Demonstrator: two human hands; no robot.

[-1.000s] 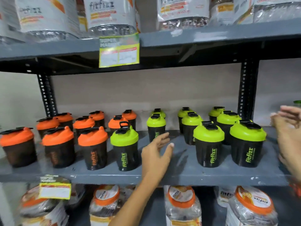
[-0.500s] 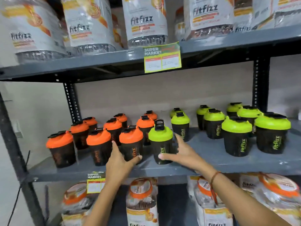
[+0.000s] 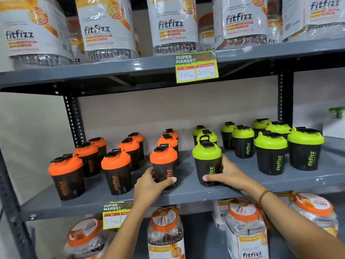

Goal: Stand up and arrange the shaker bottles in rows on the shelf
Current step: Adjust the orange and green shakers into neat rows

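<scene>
Black shaker bottles stand upright in rows on the grey middle shelf (image 3: 186,195), orange-lidded ones on the left and green-lidded ones on the right. My left hand (image 3: 149,186) wraps the base of the front orange-lidded shaker (image 3: 164,161). My right hand (image 3: 227,174) grips the front green-lidded shaker (image 3: 207,161) from its right side, thumb across the front. Another orange-lidded shaker (image 3: 116,171) stands just left of my left hand. A pair of green-lidded shakers (image 3: 270,154) stands apart to the right.
The upper shelf (image 3: 112,71) holds large Fitfizz jars (image 3: 173,25) with a price tag (image 3: 197,67) on its edge. Below, orange-lidded jars (image 3: 164,232) fill the bottom shelf. Black perforated uprights (image 3: 73,118) frame the bay.
The view has shifted left and closer. My right hand came in from the far right and took the green-lidded shaker; my left hand closed on the orange-lidded one. The two shakers now stand farther apart.
</scene>
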